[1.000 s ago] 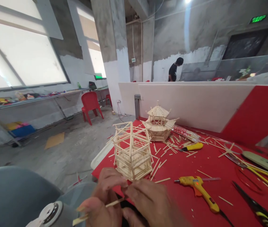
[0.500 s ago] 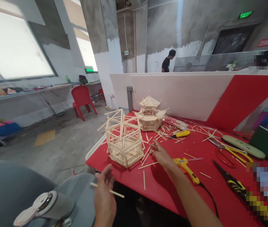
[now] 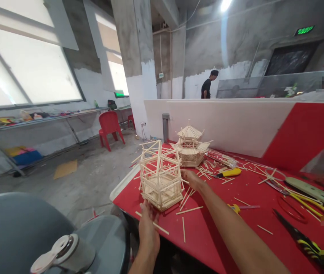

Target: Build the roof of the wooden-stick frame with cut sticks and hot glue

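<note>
A hexagonal stick-built model frame (image 3: 161, 186), open at the top, stands near the left corner of the red table. My left hand (image 3: 148, 230) is below its front edge, with a thin wooden stick (image 3: 162, 229) held across the fingers. Those fingertips reach up to the model's lower front. At the model's right side is my right hand (image 3: 192, 179), fingers stretched toward it with no stick visible in them; whether they touch the frame I cannot tell. Behind stands a second stick-built pagoda (image 3: 189, 146) with a pointed roof.
Loose sticks lie around both models. On the table are a yellow utility knife (image 3: 229, 172), a glue gun (image 3: 234, 208) partly behind my right arm, yellow-handled pliers (image 3: 301, 199) and black-yellow pliers (image 3: 296, 232). A grey chair (image 3: 107, 236) with a cup (image 3: 76, 253) is at left.
Both hands have moved forward to the model, the left to its lower front with the stick, the right to its right side. The view has shifted, so the scene sits further right and lower.
</note>
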Motion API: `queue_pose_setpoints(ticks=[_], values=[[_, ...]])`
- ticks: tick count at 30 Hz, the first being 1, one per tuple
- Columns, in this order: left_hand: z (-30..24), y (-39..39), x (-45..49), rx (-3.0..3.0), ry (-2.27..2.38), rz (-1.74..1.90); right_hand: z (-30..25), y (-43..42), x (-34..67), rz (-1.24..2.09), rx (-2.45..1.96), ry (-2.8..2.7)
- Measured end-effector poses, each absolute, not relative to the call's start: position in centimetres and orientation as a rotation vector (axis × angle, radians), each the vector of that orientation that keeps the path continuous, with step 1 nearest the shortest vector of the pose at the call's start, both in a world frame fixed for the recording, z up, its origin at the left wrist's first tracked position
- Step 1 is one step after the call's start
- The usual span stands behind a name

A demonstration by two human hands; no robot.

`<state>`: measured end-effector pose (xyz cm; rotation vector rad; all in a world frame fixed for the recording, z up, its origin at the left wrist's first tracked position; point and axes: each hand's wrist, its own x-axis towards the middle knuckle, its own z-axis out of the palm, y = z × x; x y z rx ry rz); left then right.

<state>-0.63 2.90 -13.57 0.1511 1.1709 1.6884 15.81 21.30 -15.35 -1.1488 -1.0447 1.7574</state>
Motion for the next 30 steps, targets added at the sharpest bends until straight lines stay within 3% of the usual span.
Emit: queue_pose_setpoints(ticks=[16,21,26,30], values=[[-12.9,12.0,-9.0,0.283,1.206,1.529,-16.1,8.1,13.9,1.529,-1.188,-0.607],[-10.8,11.4,-10.4,0.265,1.270,1.607,-15.6,3.3,14.3,1.403,-1.159,-0.546],[-7.0,4.7,-9.2,0.594,1.107,1.898,-10.9,-1.3,13.5,1.287,-1.237,-1.348],[-4.4,0.6,-5.1,0.908,0.902,1.599,-7.8,-2.9,10.4,1.175,-0.926,-1.897]])
